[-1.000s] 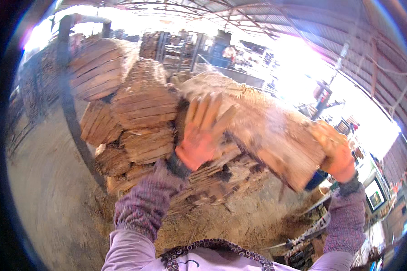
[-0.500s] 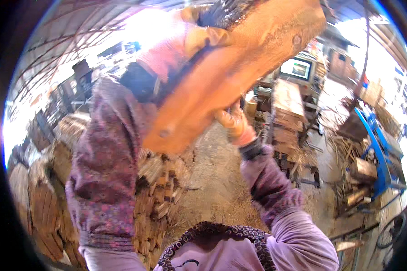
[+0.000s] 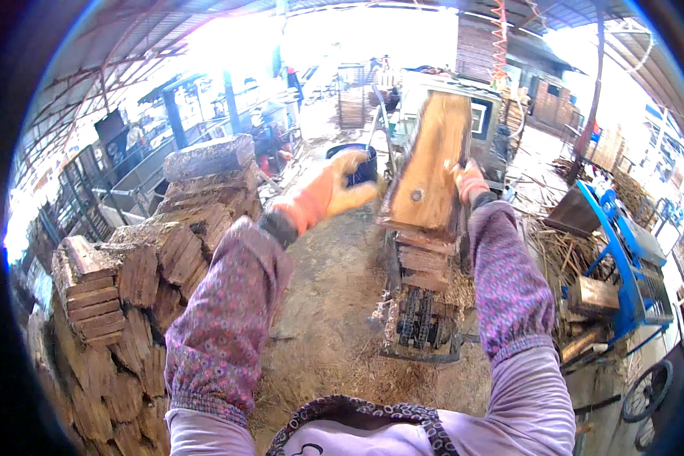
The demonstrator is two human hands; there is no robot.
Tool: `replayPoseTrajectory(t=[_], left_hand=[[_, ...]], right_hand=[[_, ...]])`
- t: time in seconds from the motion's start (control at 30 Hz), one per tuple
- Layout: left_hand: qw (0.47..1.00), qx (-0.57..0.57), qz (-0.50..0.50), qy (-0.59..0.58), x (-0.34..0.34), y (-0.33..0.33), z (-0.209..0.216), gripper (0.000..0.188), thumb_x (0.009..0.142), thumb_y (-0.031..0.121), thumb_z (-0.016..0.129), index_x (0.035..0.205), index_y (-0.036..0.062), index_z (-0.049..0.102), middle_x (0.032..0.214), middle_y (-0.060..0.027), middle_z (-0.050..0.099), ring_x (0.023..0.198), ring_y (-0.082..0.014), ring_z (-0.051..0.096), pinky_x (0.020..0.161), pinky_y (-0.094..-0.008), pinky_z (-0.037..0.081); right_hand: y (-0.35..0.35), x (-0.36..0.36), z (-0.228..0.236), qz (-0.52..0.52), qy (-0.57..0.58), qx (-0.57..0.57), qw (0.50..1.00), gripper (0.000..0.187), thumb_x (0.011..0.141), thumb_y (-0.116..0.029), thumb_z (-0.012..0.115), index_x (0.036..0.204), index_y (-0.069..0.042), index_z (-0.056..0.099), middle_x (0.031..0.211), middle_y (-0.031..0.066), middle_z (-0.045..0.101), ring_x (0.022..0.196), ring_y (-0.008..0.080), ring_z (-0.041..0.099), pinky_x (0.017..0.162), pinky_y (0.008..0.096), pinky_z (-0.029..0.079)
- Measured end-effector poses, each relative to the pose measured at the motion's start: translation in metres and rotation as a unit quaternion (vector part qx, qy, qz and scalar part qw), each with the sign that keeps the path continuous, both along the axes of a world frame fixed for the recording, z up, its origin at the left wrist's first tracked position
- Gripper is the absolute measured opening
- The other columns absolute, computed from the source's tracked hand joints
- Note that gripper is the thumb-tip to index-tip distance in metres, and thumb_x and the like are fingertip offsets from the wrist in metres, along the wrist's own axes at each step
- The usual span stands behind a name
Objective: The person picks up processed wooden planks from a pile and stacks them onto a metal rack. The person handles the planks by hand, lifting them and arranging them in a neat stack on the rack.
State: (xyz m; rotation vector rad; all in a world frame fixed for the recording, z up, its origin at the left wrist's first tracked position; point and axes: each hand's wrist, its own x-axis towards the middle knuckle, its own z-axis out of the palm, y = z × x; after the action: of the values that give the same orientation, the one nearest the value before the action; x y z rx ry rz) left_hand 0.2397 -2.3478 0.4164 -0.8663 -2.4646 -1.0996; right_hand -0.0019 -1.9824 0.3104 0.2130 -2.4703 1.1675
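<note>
Your long, flat slab of yellow-brown wood (image 3: 435, 144) is between 1 and 2 o'clock from the middle of your view. It has one dark, round knot near its close end, rough dark sides and a red-brown end. It sits on or just over a pile of red-brown wood blocks (image 3: 423, 262); I can't tell which.

Your left hand (image 3: 325, 191), in an orange and yellow glove, is near the middle. Its grip is wide, thumb far from fingers, and has hold of nothing. Your right hand (image 3: 469, 178), in the same kind of glove, is at the slab's right side. It is blurry, so I can't tell how tight its grip is.

A round black tub (image 3: 363, 169) at 12 o'clock is partly hidden by your left hand. A black metal machine with chains (image 3: 425, 328) is at 5 o'clock. A big heap of rough brown logs (image 3: 133, 334) fills 8 o'clock. A blue metal frame (image 3: 625, 270) stands at 3 o'clock.
</note>
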Motion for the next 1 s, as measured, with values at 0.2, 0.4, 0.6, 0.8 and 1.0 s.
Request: replayPoseTrajectory(t=[0.2,0.4,0.6,0.8,1.0], left_hand=[[0.969,-0.039,0.197,-0.144,0.073,-0.118,-0.123,0.074,0.086,0.039,0.080,0.146,0.0031,0.054,0.142,-0.0202,0.062,0.129,-0.0293,0.061,0.108,-0.0413,0.049],[0.880,-0.128,0.445,-0.110,0.218,-0.203,-0.180,0.073,0.085,0.044,0.077,0.144,0.0068,0.055,0.145,-0.0234,0.057,0.134,-0.0391,0.055,0.112,-0.0468,0.045],[0.581,-0.324,0.718,0.202,0.380,-0.295,-0.109,0.092,0.079,0.054,0.076,0.157,0.0174,0.043,0.160,-0.0201,0.040,0.138,-0.0421,0.046,0.114,-0.0560,0.036],[0.584,-0.325,0.685,0.291,0.439,-0.337,-0.069,0.089,0.082,0.056,0.075,0.153,0.0104,0.047,0.161,-0.0227,0.039,0.134,-0.0445,0.051,0.110,-0.0540,0.042],[0.588,-0.299,0.730,0.180,0.471,-0.408,-0.038,0.069,0.082,0.052,0.077,0.130,0.0037,0.066,0.127,-0.0209,0.069,0.126,-0.0374,0.060,0.112,-0.0550,0.039]], right_hand=[[-0.020,-0.078,-0.045,0.000,0.029,0.364,0.931,0.054,0.094,-0.050,0.065,0.114,0.000,0.069,0.114,0.0266,0.072,0.104,0.0401,0.070,0.091,0.0490,0.055],[-0.193,0.120,-0.003,0.211,0.321,0.215,0.898,0.075,0.090,-0.041,0.069,0.151,-0.003,0.048,0.157,0.0228,0.045,0.142,0.0428,0.045,0.118,0.0468,0.039],[-0.403,0.267,0.010,0.510,0.302,0.101,0.799,0.075,0.081,-0.033,0.080,0.145,-0.005,0.053,0.149,0.0228,0.053,0.135,0.0423,0.052,0.114,0.0472,0.043],[-0.596,0.384,0.064,0.725,0.142,0.038,0.673,0.086,0.081,-0.044,0.079,0.154,-0.013,0.044,0.148,0.0242,0.054,0.134,0.0407,0.054,0.113,0.0456,0.044],[-0.759,0.465,0.055,0.671,0.326,-0.067,0.663,0.079,0.087,-0.044,0.075,0.156,-0.018,0.046,0.150,0.0267,0.051,0.137,0.0465,0.049,0.114,0.0512,0.042]])
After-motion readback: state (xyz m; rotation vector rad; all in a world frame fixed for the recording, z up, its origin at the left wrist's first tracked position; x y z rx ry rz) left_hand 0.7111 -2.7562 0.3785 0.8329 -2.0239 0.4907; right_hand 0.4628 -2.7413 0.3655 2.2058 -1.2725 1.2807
